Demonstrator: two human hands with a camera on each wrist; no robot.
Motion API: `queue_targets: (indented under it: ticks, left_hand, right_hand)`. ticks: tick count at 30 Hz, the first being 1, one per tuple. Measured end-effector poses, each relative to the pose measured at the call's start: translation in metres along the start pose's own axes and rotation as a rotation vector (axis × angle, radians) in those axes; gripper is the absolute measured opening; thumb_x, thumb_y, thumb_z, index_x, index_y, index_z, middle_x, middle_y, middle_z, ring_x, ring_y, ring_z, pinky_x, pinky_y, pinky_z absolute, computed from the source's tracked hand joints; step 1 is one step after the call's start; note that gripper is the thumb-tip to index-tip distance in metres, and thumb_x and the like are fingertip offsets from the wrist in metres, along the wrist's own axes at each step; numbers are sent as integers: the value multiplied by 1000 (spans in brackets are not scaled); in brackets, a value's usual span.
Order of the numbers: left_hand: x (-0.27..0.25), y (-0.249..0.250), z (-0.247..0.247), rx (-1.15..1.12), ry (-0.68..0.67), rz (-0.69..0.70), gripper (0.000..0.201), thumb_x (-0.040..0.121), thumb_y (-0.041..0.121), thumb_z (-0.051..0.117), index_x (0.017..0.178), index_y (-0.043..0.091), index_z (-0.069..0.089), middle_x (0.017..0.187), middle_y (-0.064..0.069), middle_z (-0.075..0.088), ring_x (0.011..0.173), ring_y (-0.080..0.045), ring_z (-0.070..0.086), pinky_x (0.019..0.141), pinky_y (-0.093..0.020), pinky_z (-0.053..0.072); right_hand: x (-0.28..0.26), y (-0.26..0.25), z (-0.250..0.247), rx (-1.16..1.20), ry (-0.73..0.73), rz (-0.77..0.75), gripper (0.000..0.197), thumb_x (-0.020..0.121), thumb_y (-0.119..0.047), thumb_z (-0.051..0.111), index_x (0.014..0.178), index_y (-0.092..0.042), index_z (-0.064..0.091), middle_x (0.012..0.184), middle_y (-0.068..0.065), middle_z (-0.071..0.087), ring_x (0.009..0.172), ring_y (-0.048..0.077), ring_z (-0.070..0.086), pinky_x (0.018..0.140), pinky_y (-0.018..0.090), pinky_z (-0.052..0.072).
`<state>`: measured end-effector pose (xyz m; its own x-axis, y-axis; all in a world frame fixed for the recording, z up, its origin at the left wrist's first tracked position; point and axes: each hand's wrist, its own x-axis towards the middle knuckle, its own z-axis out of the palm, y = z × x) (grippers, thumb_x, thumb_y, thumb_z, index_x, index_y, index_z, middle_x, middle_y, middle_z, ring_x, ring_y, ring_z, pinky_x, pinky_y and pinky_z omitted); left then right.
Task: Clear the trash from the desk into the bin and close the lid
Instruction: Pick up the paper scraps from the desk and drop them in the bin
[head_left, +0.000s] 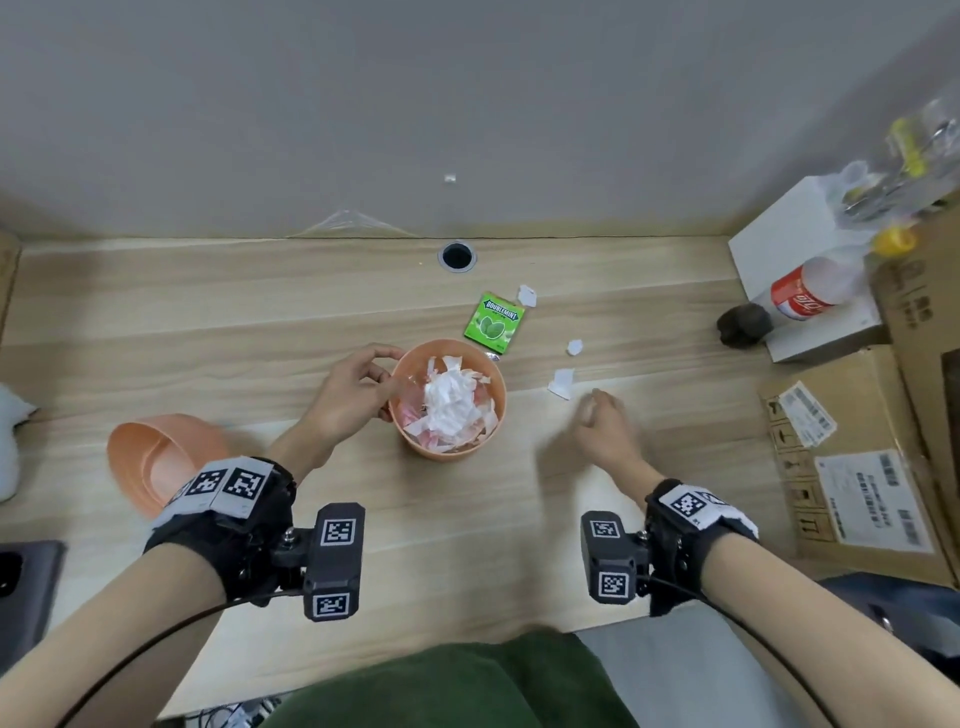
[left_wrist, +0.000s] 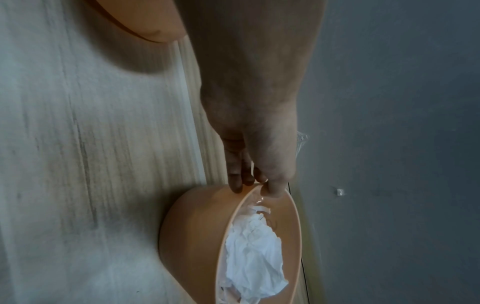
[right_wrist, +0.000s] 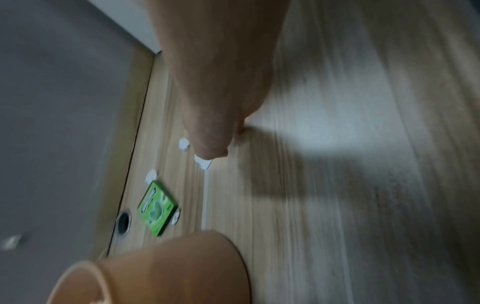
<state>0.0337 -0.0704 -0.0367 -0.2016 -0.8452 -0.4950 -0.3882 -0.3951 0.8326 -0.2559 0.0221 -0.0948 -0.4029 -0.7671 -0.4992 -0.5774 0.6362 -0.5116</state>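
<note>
**Three paper scraps waiting to the right of the bin**

Three white paper scraps (head_left: 562, 383) are lying on the tabletop (head_left: 260, 322) right of the orange bin (head_left: 448, 451), beside a green gum packet (head_left: 493, 325). The left hand (head_left: 349, 397) is steadying the bin, thumb inside the rim and fingers (left_wrist: 237, 181) outside it. The right hand (head_left: 608, 428) is hovering just near the closest scrap, fingers loosely curled and holding nothing. Pinching that flat, light scrap by a raised edge looks the surest way. The bin is standing upright at mid-tabletop, brimming with crumpled white and pink paper; its orange lid (head_left: 156, 460) is lying off to the left
</note>
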Motion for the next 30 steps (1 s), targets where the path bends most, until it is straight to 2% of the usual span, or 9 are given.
queue_targets:
  ticks: [2, 6, 9, 12, 16, 21, 25, 27, 30]
  left_hand:
    - [2, 2, 0, 0, -4, 1, 31, 87, 2, 61, 114, 16, 65, 81, -11, 56, 63, -17, 60, 64, -31, 58]
    - [6, 5, 0, -13, -8, -9, 31, 86, 1, 61, 114, 15, 65, 81, -11, 55, 66, -19, 60, 70, -38, 58]
    - [7, 4, -1, -29, -9, -13, 30, 86, 2, 62, 112, 17, 67, 79, -8, 55, 67, -19, 60, 72, -39, 58]
    - [8, 1, -2, -46, 3, -18, 28, 85, 6, 66, 109, 21, 68, 81, -8, 55, 67, -17, 62, 71, -37, 59]
    - [8, -1, -1, -58, 14, -22, 28, 86, 7, 67, 111, 20, 68, 85, -11, 55, 67, -17, 62, 68, -33, 60]
    - [8, 0, -1, -71, 21, -25, 28, 85, 8, 69, 110, 21, 69, 85, -10, 55, 67, -18, 62, 68, -33, 59]
    - [7, 0, -1, -75, 23, -27, 29, 85, 11, 70, 112, 21, 68, 85, -9, 55, 68, -16, 63, 70, -34, 60]
    - [6, -1, -2, -72, 24, -25, 29, 85, 13, 71, 112, 21, 68, 85, -9, 55, 67, -16, 63, 69, -34, 60]
    - [3, -2, -5, -76, 32, -21, 28, 86, 13, 70, 112, 22, 68, 84, -9, 55, 66, -16, 63, 71, -35, 60]
  right_hand:
    - [7, -13, 12, 26, -87, -116, 45, 84, -1, 42, 129, -4, 43, 130, 12, 46, 127, 26, 38, 102, 31, 31]
    - [21, -33, 18, 97, -138, -239, 26, 89, -14, 49, 115, -14, 55, 103, -2, 53, 91, 14, 49, 83, 27, 40]
    - [40, -32, 4, 183, 2, -177, 40, 88, -15, 56, 127, -8, 49, 124, 9, 50, 112, 20, 53, 97, 33, 45]
    - [61, -24, -9, 95, 33, -105, 60, 81, -16, 65, 134, -8, 39, 138, 15, 37, 131, 28, 38, 111, 38, 33]
    - [70, -27, -4, 64, 17, -46, 82, 63, -26, 81, 132, -15, 38, 135, 12, 31, 131, 26, 28, 111, 35, 29]
    - [63, -40, 24, -13, -19, -215, 54, 71, -16, 75, 119, -13, 49, 125, 14, 37, 117, 32, 44, 101, 39, 42]
    - [54, -47, 32, -212, -39, -374, 25, 80, 2, 53, 102, -5, 60, 108, 18, 57, 99, 34, 58, 78, 27, 42]
    - [51, -44, 29, -243, -30, -377, 28, 77, 9, 45, 91, -5, 65, 100, 19, 64, 95, 35, 61, 72, 26, 39]
    - [48, -32, 17, -197, -33, -286, 24, 79, 3, 49, 84, -9, 69, 91, 16, 70, 89, 32, 63, 70, 24, 37]
